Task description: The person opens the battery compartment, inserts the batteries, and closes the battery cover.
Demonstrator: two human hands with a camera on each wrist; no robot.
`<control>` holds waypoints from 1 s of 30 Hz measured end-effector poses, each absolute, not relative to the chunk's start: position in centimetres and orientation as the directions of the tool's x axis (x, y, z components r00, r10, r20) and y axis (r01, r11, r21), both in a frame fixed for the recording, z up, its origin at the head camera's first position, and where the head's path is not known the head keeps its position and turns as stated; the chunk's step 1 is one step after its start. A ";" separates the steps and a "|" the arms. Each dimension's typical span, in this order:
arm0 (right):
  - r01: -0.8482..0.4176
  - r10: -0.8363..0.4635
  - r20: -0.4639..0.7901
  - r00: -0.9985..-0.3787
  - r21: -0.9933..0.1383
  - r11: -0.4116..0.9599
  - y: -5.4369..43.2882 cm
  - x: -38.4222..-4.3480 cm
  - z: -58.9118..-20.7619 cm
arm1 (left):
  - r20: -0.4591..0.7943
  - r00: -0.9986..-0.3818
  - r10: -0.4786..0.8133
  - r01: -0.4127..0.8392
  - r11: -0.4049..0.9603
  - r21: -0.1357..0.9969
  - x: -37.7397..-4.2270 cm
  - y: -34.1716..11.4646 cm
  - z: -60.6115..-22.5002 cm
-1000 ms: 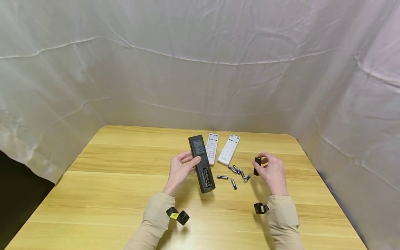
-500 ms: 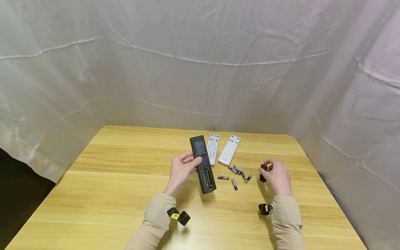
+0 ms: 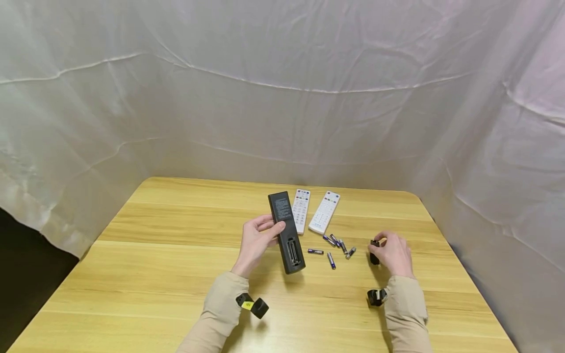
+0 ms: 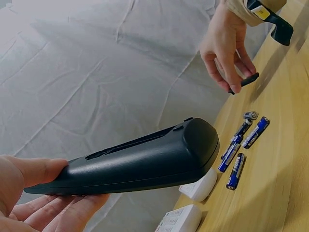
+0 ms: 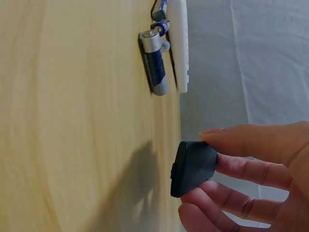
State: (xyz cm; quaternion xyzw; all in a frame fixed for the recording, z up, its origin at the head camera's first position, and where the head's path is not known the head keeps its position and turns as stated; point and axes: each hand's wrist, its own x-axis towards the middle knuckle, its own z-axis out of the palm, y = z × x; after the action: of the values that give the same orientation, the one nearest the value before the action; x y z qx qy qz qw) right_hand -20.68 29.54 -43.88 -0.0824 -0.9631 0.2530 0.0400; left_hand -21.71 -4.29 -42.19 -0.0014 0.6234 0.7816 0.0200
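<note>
A black remote control is gripped in my left hand, back side up, thumb across it. Its battery compartment lies uncovered at the near end. In the left wrist view the remote is seen from its side, fingers beneath. My right hand pinches a small black battery cover between thumb and fingers, low over the table. The right wrist view shows the cover tilted, with the hand's shadow on the wood beside it. Several blue-and-silver batteries lie loose between the two hands.
Two white remote controls lie face up behind the batteries, the left one partly overlapped by the black remote. The wooden table ends at a grey cloth backdrop behind and on the sides.
My right hand has moved right and down toward the table with the battery cover. My left hand and the black remote have barely moved.
</note>
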 end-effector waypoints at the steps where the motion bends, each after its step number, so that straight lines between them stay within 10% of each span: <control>1: 0.143 0.180 0.028 -0.983 -0.492 0.859 29.6 -20.7 -44.0 | -0.028 -0.999 0.030 -0.034 -0.223 0.974 -21.7 -4.3 -42.2; 30: 0.197 0.181 -0.079 -0.980 -0.473 0.859 30.9 -20.8 -45.1 | -0.014 -0.999 0.037 -0.022 -0.238 0.971 -21.6 -4.3 -42.2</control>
State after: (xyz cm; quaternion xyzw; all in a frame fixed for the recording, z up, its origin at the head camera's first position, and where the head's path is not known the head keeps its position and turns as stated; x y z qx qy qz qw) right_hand -20.76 30.92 -45.06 -0.0981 -0.9639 0.2470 -0.0160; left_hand -21.61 -4.31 -42.20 0.0058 0.6171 0.7866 0.0188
